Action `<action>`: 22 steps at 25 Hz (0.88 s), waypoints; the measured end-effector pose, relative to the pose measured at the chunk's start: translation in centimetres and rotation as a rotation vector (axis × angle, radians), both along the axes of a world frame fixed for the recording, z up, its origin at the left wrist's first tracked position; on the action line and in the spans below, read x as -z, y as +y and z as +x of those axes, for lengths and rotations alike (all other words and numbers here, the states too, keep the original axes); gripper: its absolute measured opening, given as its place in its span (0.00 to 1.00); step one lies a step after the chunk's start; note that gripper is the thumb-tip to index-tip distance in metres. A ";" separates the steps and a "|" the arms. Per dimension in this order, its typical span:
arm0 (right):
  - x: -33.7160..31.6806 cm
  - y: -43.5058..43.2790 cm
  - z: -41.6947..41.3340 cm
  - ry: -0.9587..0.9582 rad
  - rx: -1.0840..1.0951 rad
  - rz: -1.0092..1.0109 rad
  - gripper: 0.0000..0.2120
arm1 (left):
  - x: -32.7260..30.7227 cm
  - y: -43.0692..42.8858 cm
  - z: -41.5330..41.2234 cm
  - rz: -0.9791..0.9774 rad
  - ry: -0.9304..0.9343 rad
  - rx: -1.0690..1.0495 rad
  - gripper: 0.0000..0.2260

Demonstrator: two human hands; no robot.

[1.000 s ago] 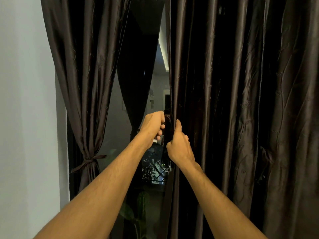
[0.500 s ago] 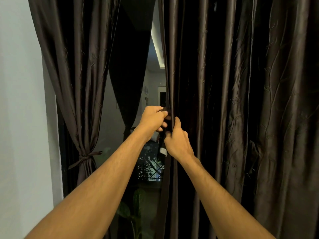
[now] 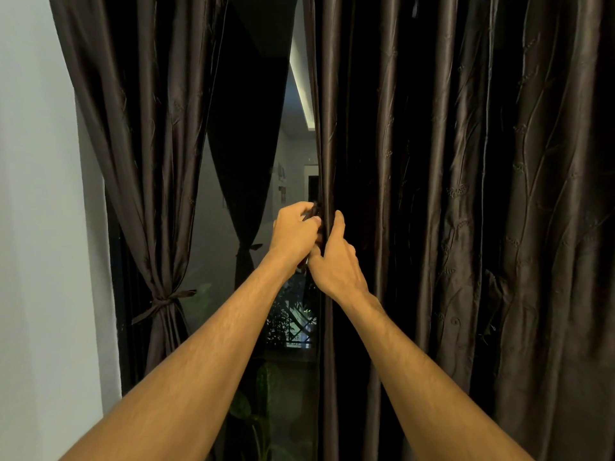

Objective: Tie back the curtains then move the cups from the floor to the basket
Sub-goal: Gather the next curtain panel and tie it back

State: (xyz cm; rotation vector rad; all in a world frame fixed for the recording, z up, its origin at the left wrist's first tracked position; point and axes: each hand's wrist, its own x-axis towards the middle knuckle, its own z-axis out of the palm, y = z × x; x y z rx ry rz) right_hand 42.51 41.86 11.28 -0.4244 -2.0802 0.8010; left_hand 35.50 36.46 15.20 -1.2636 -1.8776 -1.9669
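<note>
A dark brown satin curtain on the right [image 3: 449,194] hangs loose in long folds. My right hand [image 3: 336,261] grips its left edge, thumb up along the fold. My left hand [image 3: 293,234] is curled around a bunch of the same edge just beside it, fingers pinching dark fabric. The left curtain [image 3: 143,144] is gathered and bound by a brown tie-back [image 3: 163,302] knotted low down. No cups or basket are in view.
A pale wall [image 3: 40,227] runs down the left side. Between the curtains a dark window pane [image 3: 253,161] reflects the room. Below it, green plant leaves [image 3: 266,387] and a railing show dimly.
Both hands have closed in on each other at the right curtain's edge, the right hand now overlapping the left. The view has drifted slightly.
</note>
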 end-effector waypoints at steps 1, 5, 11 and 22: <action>-0.1 0.1 -0.1 -0.016 -0.001 0.008 0.39 | -0.1 -0.1 0.1 -0.011 0.038 -0.001 0.09; -0.1 0.3 -0.2 -0.096 0.020 0.050 0.44 | -0.6 -0.5 0.3 -0.073 0.085 0.021 0.11; 0.0 0.6 -0.6 -0.099 0.066 0.157 0.45 | -1.9 0.6 0.7 -0.170 0.060 -0.024 0.10; 0.6 2.2 2.8 0.323 0.330 0.520 0.19 | -1.9 1.6 0.1 -0.211 0.161 -0.297 0.09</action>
